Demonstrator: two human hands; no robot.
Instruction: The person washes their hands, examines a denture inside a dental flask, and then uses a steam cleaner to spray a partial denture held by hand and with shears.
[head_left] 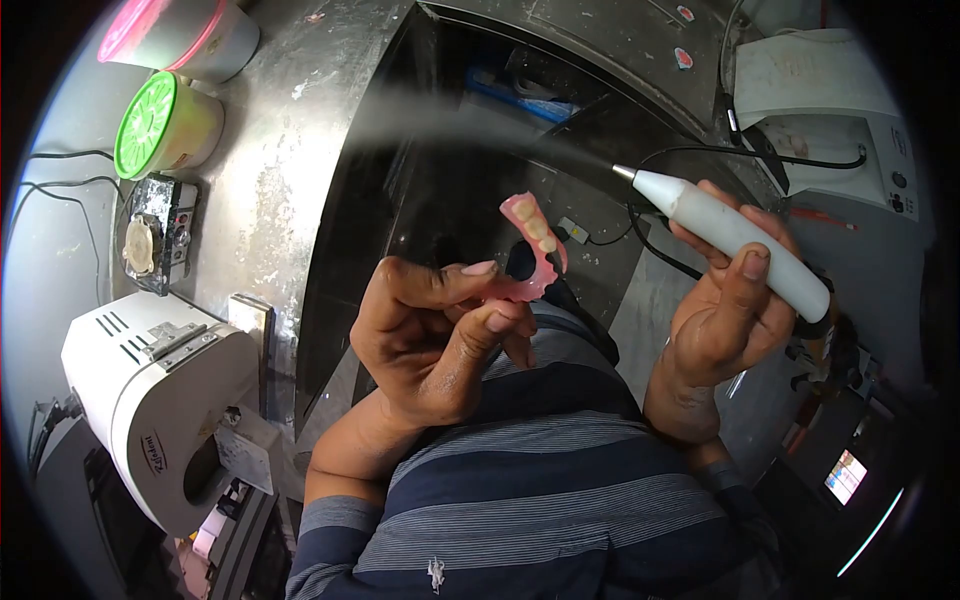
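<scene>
Between the thumb and fingers of my left hand (440,330) is a pink partial denture (540,272) with a few cream teeth, held up at the middle of the view. My right hand (735,290) is wrapped round a white pen-shaped steam nozzle (740,235) with a metal tip. A jet of whitish mist leaves the tip toward the upper left and passes above the denture. The tip and the denture are apart.
Tubs with green (147,125) and pink lids stand on the metal worktop (285,190) at the left. Below them are a small control box (165,235) and a white machine (165,400). Another white machine (820,100), cables and a lit screen (846,477) are at the right.
</scene>
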